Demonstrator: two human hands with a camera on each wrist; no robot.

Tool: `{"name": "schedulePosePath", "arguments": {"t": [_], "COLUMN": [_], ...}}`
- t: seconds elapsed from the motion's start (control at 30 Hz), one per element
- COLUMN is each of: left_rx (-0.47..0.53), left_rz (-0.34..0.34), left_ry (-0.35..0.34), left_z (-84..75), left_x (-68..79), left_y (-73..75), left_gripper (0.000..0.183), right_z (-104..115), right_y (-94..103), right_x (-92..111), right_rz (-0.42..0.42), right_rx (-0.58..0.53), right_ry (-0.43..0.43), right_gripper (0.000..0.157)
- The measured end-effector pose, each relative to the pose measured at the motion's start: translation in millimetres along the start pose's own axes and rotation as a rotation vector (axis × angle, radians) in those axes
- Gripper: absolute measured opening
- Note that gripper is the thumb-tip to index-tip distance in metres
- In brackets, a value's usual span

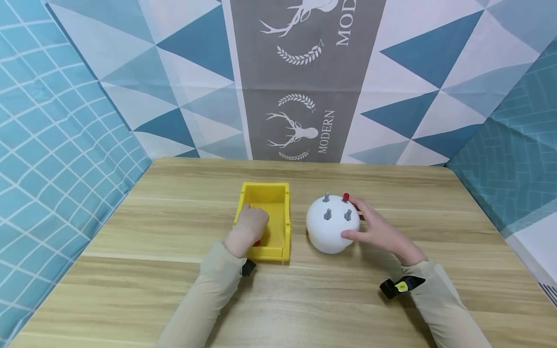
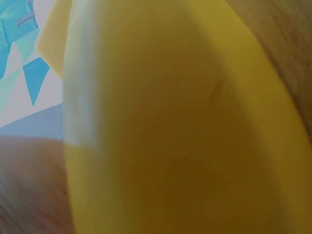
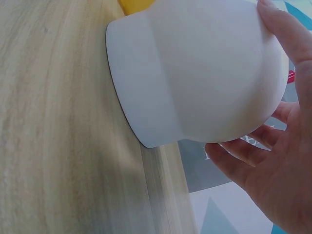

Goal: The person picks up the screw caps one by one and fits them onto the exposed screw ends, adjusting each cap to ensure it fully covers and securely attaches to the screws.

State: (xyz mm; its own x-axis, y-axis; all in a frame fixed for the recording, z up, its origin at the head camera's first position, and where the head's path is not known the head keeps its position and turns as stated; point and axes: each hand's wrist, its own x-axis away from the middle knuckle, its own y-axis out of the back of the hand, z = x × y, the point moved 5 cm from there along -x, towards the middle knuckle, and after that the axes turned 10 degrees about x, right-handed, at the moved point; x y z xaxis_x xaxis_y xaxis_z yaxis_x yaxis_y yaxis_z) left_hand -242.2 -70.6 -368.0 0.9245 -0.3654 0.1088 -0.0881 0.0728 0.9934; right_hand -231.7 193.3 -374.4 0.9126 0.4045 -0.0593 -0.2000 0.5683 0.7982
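Observation:
My left hand [image 1: 251, 226] reaches down into a yellow plastic bin [image 1: 273, 253]; its fingertips are hidden. A small red piece [image 1: 257, 243] shows in the bin, below that hand. Right of the bin, a white dome-shaped stand [image 1: 327, 238] sits on the table with several grey metal bolts [image 1: 328, 214] upright on its top. One post at the back right has a red cap [image 1: 345, 197]. My right hand [image 1: 375, 229] holds the dome's right side, thumb in front and fingers behind. In the right wrist view, its fingers [image 3: 239, 152] curve around the white dome [image 3: 214, 73].
A wood-grain table [image 1: 130, 285] carries the bin and the stand. Behind it hangs a patterned cloth [image 1: 300, 111] with deer prints, and blue cloth [image 1: 56, 145] covers the left side. The yellow bin wall [image 2: 185, 122] fills most of the left wrist view.

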Motion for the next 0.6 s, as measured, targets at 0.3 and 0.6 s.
{"name": "schedulePosePath", "arguments": {"t": [0.3,0.6], "left_rx": [0.057,0.089], "left_rz": [0.036,0.043], "left_ry": [-0.013,-0.016], "left_z": [-2.2,-0.3], "left_x": [-2.9,-1.1], "left_y": [0.4,-2.4], "left_gripper": [0.022,0.021], "right_z": [-0.6,-1.2], "right_y": [2.6,-0.1], "right_x": [0.1,0.4], "right_rz": [-0.006,-0.002], "right_rx": [0.000,-0.008], "right_ry": [0.012,-0.007], "right_gripper": [0.092,0.092]}}
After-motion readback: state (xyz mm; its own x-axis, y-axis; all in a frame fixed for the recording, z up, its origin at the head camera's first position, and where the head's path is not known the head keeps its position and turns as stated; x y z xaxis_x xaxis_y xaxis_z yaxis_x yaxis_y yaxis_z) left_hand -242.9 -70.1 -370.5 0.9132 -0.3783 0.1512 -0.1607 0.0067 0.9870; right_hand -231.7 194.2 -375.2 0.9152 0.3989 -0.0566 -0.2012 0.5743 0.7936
